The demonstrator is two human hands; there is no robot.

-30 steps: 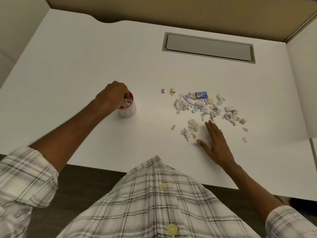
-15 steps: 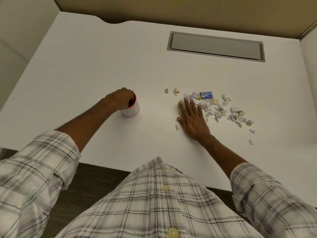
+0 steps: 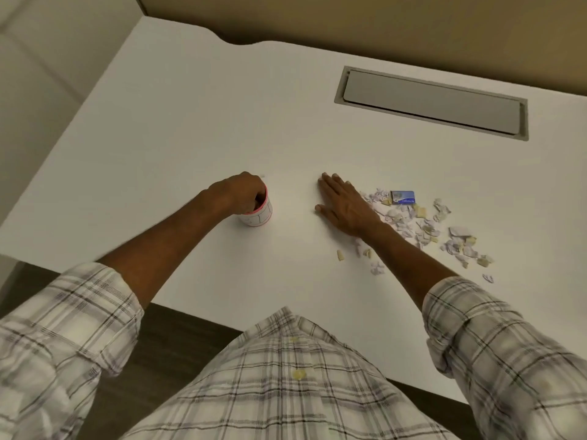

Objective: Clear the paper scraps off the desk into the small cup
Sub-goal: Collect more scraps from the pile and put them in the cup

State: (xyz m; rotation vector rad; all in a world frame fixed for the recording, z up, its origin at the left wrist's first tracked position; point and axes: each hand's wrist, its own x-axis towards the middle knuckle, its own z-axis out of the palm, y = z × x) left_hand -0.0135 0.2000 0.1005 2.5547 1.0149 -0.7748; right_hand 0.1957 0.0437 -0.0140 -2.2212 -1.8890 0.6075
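White desk fills the view, its far edge against a tan partition, with a grey hatch set flush near the far right corner. A plaid shirt shows below the near edge.

The left hand grips the small cup (white, pink rim) about midway between the left and right edges, with its fingers curled over the rim and covering part of the mouth. Near the cup on its right, not touching it, the right hand lies palm down. Its fingers are straight and close together, with the thumb out toward the cup.

The paper scraps are strewn to the right of that hand, from beside the knuckles and wrist toward the right edge. The fingertips rest on bare desk to the left of them. A small blue box lies at the far side of the heap. One tan scrap lies alone, closer to the near edge.
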